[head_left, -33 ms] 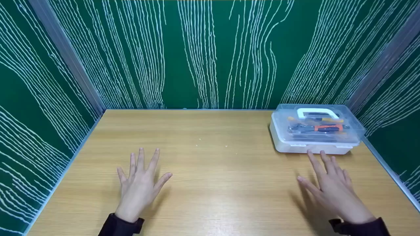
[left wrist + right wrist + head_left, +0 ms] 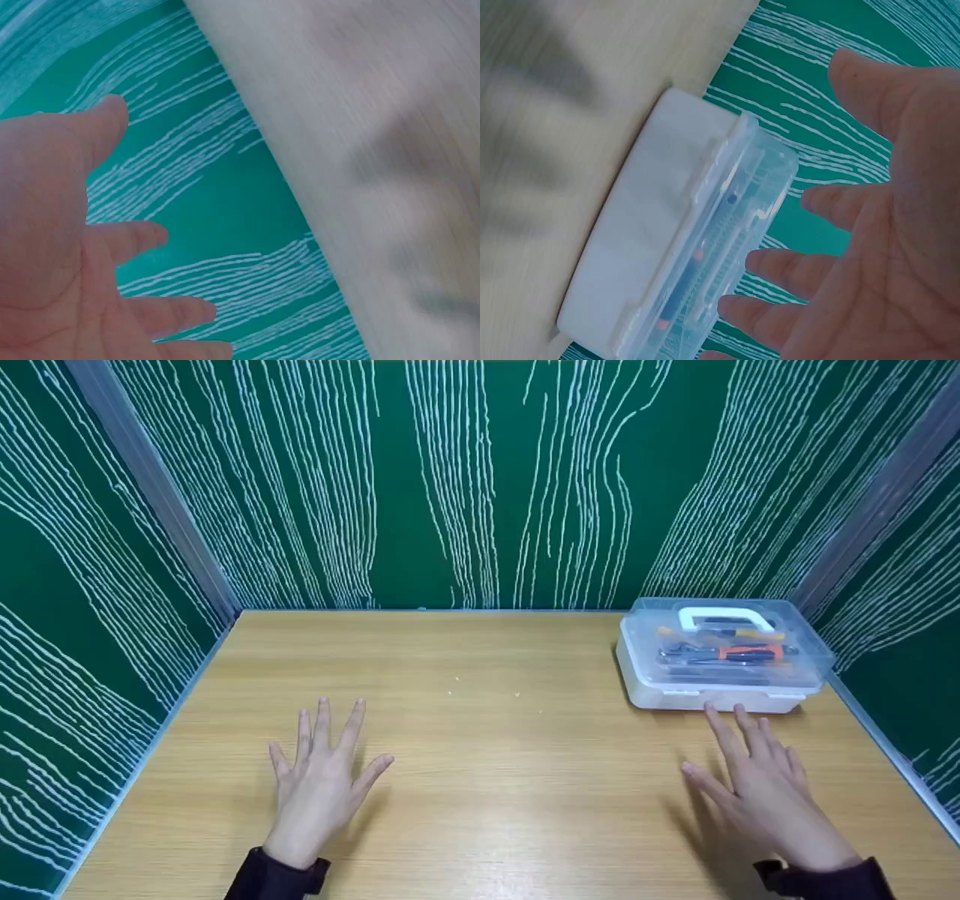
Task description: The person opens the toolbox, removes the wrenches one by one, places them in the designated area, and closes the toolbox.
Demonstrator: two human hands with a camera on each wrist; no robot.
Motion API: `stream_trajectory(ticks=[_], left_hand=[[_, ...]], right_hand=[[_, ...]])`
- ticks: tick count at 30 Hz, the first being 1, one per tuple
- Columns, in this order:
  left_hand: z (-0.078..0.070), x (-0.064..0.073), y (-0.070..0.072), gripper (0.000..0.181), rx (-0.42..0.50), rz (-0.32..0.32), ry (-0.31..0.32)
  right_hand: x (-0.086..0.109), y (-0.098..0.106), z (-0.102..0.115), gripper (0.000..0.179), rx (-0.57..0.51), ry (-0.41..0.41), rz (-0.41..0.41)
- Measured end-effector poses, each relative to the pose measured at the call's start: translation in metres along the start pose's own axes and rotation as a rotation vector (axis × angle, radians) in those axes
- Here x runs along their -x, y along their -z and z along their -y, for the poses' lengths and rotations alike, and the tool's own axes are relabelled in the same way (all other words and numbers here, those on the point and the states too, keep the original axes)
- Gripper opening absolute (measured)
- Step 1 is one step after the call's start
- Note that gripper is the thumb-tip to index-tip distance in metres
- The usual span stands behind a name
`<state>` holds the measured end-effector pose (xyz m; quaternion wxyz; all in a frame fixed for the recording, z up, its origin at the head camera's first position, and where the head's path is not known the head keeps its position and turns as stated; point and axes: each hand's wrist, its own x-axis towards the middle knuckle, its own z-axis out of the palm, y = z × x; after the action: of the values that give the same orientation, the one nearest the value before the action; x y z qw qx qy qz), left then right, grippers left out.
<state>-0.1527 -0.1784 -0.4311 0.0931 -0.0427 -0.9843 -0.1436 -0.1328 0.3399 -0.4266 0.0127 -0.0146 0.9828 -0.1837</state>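
My left hand (image 2: 319,791) hovers palm down over the left part of the wooden table (image 2: 495,795), fingers spread and holding nothing. On the other side, my right hand (image 2: 765,795) is held over the table with its fingers stretched toward a toolbox (image 2: 637,682). This box has a white base, a clear lid and a white handle (image 2: 727,611); it is closed. Through the lid show several tools, one with an orange and black grip (image 2: 750,653). In the right wrist view the fingers (image 2: 795,274) overlap the toolbox lid (image 2: 780,154), and the palm is bare.
Green walls (image 2: 442,510) with wavy white lines enclose the table at the back and both sides. Grey posts (image 2: 161,495) stand at the back corners. Several tiny pale specks (image 2: 517,694) lie near the table's middle.
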Motion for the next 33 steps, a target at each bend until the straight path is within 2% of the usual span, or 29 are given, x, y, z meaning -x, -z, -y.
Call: stream_trajectory(ticks=[4,10,12,15,19,27,33], left_hand=[[-0.005,-0.004,0.000,0.082,0.037,-0.015,-0.032],[-0.020,-0.019,-0.003,0.075,0.119,-0.085,-0.136],[-0.027,-0.027,-0.005,0.072,0.158,-0.088,-0.156],[-0.039,-0.039,-0.007,0.069,0.221,-0.057,-0.159],[-0.058,-0.053,-0.012,0.065,0.294,0.018,-0.152],[-0.097,-0.077,-0.028,0.062,0.417,0.128,-0.194],[-0.123,-0.088,-0.042,0.064,0.520,0.200,-0.214]], right_hand=[[-0.001,0.008,-0.009,0.093,-0.016,0.021,-0.026],[-0.013,0.034,-0.042,0.080,-0.159,0.128,-0.209],[-0.019,0.043,-0.053,0.075,-0.185,0.121,-0.251],[-0.029,0.057,-0.066,0.077,-0.194,0.025,-0.238],[-0.046,0.075,-0.081,0.090,-0.220,-0.133,-0.155],[-0.076,0.096,-0.113,0.099,-0.315,-0.282,-0.137],[-0.098,0.103,-0.127,0.110,-0.354,-0.369,-0.061]])
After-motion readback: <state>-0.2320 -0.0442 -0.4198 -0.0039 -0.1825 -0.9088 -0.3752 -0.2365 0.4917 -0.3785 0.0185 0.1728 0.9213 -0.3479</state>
